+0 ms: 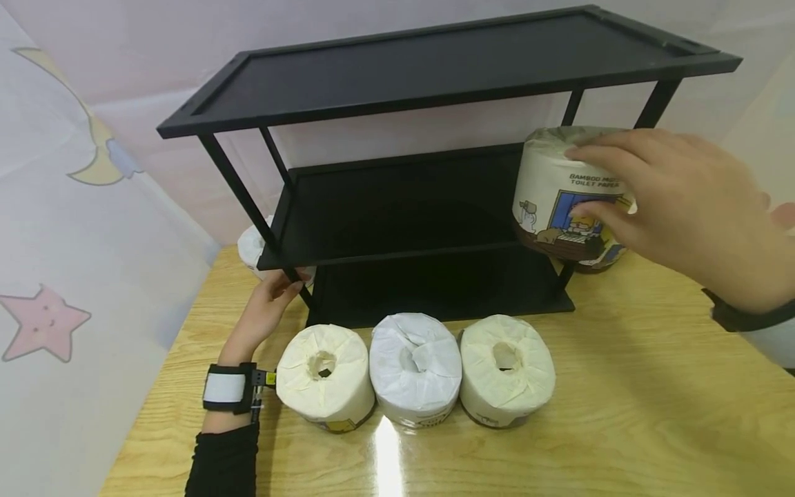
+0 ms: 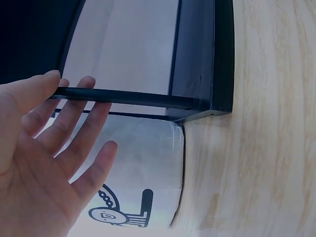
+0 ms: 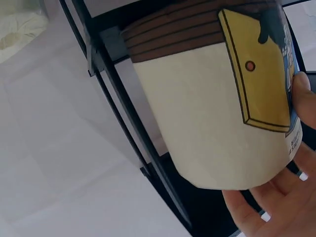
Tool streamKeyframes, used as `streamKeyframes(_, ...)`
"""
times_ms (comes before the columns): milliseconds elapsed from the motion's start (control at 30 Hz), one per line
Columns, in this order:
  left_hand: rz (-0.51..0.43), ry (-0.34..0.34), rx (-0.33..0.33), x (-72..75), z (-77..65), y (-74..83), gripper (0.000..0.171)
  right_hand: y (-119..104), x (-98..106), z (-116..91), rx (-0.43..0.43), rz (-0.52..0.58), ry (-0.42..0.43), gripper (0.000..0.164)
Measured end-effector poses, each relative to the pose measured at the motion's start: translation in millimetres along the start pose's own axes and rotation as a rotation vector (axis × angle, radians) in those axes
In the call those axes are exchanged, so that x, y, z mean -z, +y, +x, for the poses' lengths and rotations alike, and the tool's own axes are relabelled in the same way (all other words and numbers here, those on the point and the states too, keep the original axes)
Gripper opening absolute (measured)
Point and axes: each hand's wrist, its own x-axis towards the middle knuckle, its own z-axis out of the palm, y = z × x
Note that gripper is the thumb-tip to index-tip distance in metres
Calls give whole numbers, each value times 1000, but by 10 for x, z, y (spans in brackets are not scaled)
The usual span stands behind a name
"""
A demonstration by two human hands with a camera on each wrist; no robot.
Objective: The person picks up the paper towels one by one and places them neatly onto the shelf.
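Observation:
A black rack (image 1: 435, 65) stands on the wooden table. My right hand (image 1: 695, 200) holds a wrapped toilet paper roll (image 1: 559, 200) upright at the rack's right end, level with the middle shelf (image 1: 397, 207). In the right wrist view, the fingers (image 3: 242, 212) lie against the roll's top and the thumb on its printed side. Low at the rack's front left corner, my left hand (image 1: 267, 310) has thumb and fingers on either side of a thin post (image 2: 128, 97). Just behind those fingers is a white roll (image 2: 153, 163), partly covered by the hand.
In front of the rack stand three rolls in a row: cream (image 1: 326, 379), white (image 1: 416, 373) and cream (image 1: 506, 373). Another roll (image 1: 611, 259) shows partly behind the held one. A patterned cloth (image 1: 93, 228) hangs behind and at left. Wooden table (image 1: 652, 386) extends to the right.

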Motion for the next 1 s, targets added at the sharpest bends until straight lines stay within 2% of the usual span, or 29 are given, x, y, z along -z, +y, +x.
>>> streamKeyframes(167, -2, 0, 38, -5, 36, -209, 30, -65, -42, 30, -82, 24, 27, 61)
streamKeyframes(300, 6, 1, 44, 14, 48, -273, 31, -83, -93, 70, -115, 44, 36, 64)
streamKeyframes(500, 15, -10, 73, 11, 63, -262, 36, -22, -217, 99, -115, 8, 77, 59)
streamKeyframes(767, 15, -6, 43, -49, 91, -261, 34, 63, -336, 115, -149, 6, 90, 59)
streamKeyframes(1000, 4, -9, 54, -44, 94, -251, 34, 61, -405, 153, -187, -10, 91, 57)
